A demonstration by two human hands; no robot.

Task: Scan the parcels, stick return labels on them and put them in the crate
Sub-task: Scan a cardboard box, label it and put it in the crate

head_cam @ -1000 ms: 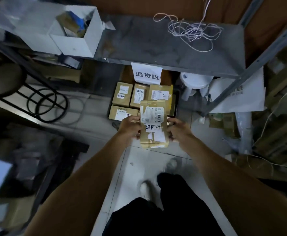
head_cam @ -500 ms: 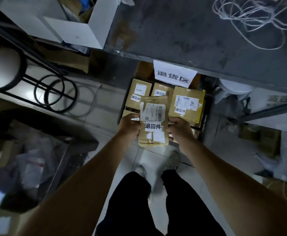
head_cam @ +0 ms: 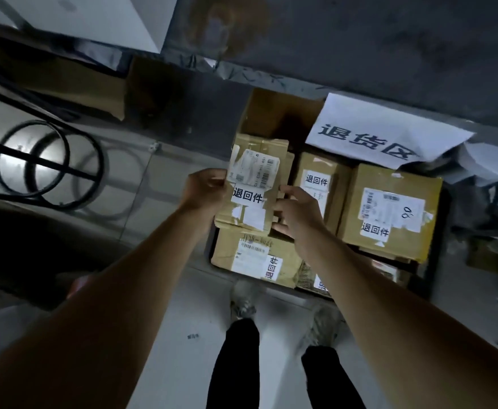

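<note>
A small, flat cardboard parcel (head_cam: 256, 187) bearing a return label (head_cam: 248, 195), seemingly light and stiff, is gripped at its side edges by left hand (head_cam: 205, 191) and right hand (head_cam: 296, 211), above the crate (head_cam: 430, 261) of parcels.

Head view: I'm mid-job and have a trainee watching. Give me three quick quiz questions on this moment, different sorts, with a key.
1. True or false: the held parcel already bears a return label.
2. Which hands grip it? A) left hand only B) right hand only C) both
3. Fill in: the parcel marked "06" lies in the ____.

Key: 1 true; 2 C; 3 crate.
</note>
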